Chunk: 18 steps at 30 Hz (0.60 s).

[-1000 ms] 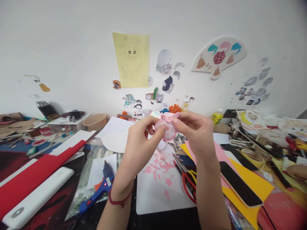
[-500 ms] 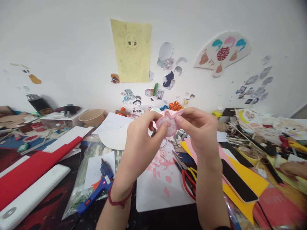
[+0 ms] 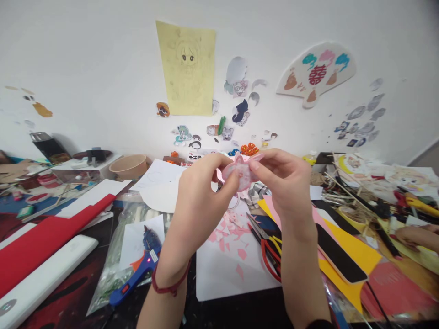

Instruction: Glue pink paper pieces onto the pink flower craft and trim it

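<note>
Both my hands hold a pink petalled paper flower (image 3: 244,177) up above the table. My left hand (image 3: 208,192) pinches its left side, the thumb pressed over the pale round middle. On the other side, my right hand (image 3: 286,183) grips a petal at the upper right between thumb and fingers. The fingers behind the flower are partly hidden. Below lies a white sheet (image 3: 219,274) scattered with pink paper scraps (image 3: 241,253). Red-handled scissors (image 3: 267,249) rest along the sheet's right edge.
A blue glue gun (image 3: 137,274) with a lit red light lies left of my forearm. To the right are a phone (image 3: 341,253) and yellow paper (image 3: 370,265). Another person's hand (image 3: 418,237) is at the far right. A white bar-shaped device (image 3: 48,276) lies at the left.
The camera view has shifted slightly. Both hands keep hold of the pink flower, which has barely turned. The other person's hand at the far right has moved slightly.
</note>
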Motion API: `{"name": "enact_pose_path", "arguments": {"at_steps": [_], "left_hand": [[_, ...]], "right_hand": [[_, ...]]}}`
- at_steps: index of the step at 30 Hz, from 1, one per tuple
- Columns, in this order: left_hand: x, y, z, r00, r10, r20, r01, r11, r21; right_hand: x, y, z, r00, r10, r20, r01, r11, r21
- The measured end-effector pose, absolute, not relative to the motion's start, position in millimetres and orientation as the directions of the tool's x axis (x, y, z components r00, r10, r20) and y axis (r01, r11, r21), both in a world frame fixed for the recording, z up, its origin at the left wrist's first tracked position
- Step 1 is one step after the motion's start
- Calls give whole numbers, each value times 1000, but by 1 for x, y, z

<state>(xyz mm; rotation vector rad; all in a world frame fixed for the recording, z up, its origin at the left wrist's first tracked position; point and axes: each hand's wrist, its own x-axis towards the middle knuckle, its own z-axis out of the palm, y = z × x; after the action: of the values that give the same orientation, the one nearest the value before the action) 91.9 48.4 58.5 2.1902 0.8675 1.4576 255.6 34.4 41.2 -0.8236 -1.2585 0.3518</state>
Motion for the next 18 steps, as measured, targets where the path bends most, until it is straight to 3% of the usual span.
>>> {"name": "enact_pose_path", "arguments": {"at_steps": [18], "left_hand": [[89, 49, 57, 295, 663, 688, 297, -748, 593]], "right_hand": [[251, 35, 40, 280, 666, 692, 178, 672, -719]]}}
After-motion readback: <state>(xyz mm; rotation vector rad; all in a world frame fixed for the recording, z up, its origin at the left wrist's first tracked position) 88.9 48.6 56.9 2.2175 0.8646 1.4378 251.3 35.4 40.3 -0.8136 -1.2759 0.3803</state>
